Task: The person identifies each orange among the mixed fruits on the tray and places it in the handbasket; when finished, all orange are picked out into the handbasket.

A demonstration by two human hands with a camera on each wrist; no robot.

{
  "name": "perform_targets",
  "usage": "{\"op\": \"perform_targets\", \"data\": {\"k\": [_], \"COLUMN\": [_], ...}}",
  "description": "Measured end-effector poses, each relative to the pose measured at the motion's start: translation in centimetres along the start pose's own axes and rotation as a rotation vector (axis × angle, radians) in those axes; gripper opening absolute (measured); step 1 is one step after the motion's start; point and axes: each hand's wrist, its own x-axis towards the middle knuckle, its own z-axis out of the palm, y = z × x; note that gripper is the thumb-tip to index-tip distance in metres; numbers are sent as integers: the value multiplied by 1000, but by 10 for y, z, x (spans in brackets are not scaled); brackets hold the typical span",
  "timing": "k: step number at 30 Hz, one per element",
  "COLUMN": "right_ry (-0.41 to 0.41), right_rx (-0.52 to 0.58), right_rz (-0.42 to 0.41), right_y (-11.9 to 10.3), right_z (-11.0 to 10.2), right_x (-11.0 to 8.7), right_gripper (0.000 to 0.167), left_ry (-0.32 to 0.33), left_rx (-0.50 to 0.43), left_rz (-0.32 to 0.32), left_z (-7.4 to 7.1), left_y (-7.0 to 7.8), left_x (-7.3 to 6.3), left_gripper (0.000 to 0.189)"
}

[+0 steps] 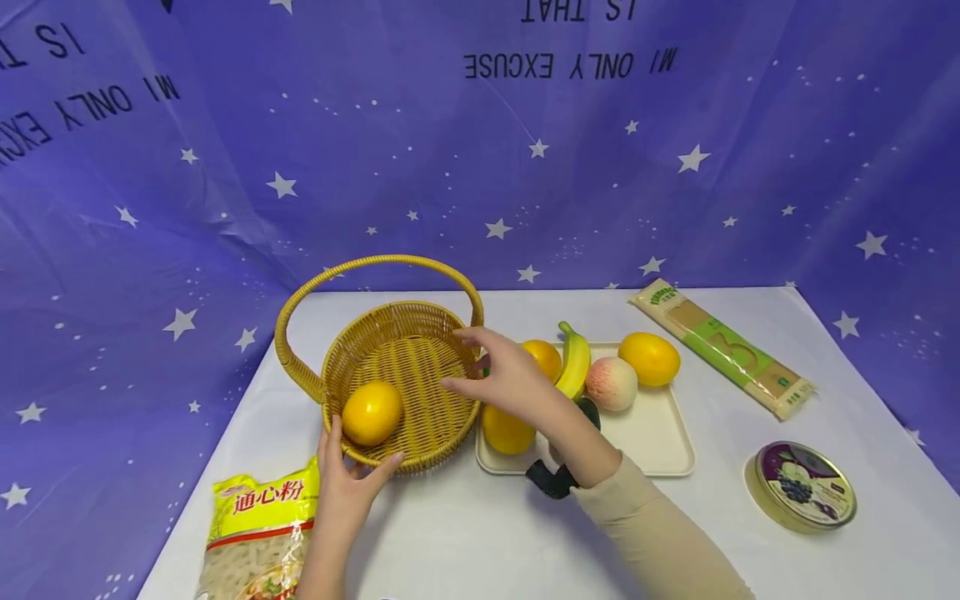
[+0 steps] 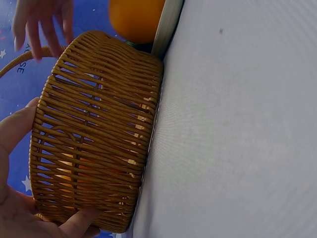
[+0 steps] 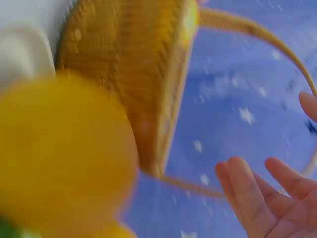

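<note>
By the basket's [image 1: 420, 375] rim, the right hand [image 1: 510, 375] spreads empty fingers (left hand [image 1: 347, 492] gripping the side). Probably mid-loading; next calls for grasping fruit [image 1: 612, 384].

On the purple backdrop [image 1: 435, 175], we are reading the inverted black words "IS THAT" and "MI ONLY EXCUSE", repeated in part at the left. On the yellow-topped bag [image 1: 258, 533], we are reading "通心粉" in red characters; on the green-and-tan packet [image 1: 723, 350], we are identifying a large "3". We are finding the small lettering on the packet and the round tin [image 1: 802, 487] illegible.
</note>
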Motion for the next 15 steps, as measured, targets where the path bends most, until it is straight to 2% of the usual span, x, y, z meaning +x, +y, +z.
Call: {"op": "perform_targets", "data": {"k": [7,11,15], "right_ry": [169,248,333], "right_rx": [77,89,71], "right_rz": [85,130,167], "right_y": [24,40,62], "right_z": [-60,-88,-112], "right_x": [-22,-38,-53], "right_gripper": [72,76,77], "left_ry": [-17,-30,-43], "left_rx": [-1,17,34], "left_rz": [-58,-95,-104], "left_z": [-1,-2,0], "left_y": [2,3,4], "left_x": [-1,-2,-2], "left_gripper": [111,110,111]}}
